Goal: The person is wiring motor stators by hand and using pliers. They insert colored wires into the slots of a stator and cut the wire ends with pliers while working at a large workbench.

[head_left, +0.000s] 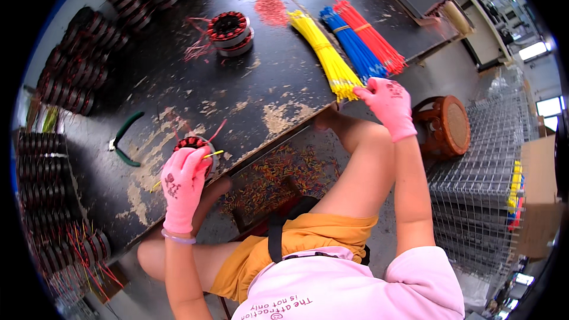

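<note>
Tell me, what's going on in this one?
A seated person is working with coils and wires at a worn black table. The gloved left hand is at a red-wound coil ring by the near edge, a yellow wire showing beside its fingers. The right hand reaches the near end of the yellow wire bundle; its grip is unclear. Green-handled cutters lie untouched.

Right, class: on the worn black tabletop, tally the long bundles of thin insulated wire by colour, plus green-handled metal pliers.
Long yellow wire bundle: 1
Long blue wire bundle: 1
Long red wire bundle: 1
Green-handled metal pliers: 1
Total: 4
</note>
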Demonstrator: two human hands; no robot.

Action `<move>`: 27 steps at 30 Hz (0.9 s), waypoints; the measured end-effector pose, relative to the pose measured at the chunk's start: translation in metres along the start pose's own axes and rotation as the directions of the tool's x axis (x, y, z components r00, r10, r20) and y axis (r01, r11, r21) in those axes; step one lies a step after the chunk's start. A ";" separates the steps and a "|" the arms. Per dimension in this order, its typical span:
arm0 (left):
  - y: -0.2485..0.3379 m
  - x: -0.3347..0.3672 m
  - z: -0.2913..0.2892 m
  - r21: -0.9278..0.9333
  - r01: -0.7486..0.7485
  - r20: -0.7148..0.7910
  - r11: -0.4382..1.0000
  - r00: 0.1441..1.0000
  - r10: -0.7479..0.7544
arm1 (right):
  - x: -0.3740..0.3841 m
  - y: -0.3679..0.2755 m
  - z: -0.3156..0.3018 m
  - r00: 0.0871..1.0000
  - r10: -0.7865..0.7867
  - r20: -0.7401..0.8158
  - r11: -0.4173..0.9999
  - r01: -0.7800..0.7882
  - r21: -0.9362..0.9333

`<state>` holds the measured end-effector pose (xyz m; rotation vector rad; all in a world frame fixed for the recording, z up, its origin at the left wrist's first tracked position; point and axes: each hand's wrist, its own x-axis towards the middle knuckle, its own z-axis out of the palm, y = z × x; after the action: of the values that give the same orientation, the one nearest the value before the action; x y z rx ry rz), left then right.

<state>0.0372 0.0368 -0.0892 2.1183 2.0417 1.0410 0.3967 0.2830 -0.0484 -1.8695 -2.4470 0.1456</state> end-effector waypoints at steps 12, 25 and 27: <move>0.009 -0.024 -0.035 -0.177 0.057 -0.079 0.983 0.994 -0.072 | -0.053 -0.203 0.046 0.537 -0.788 -0.300 0.422 0.827 0.371; -0.006 -0.009 -0.008 -0.232 0.245 -0.029 0.941 0.966 -0.258 | -0.086 -0.204 0.073 0.728 -0.686 0.013 0.620 0.574 0.534; -0.015 -0.016 -0.005 -0.368 0.270 -0.023 0.890 0.954 -0.299 | -0.070 -0.198 0.057 0.720 -0.679 0.145 0.547 0.365 0.754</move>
<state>0.0235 0.0227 -0.0992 1.5687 1.9276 1.3432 0.2193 0.1611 -0.0824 -0.7527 -2.5317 1.3422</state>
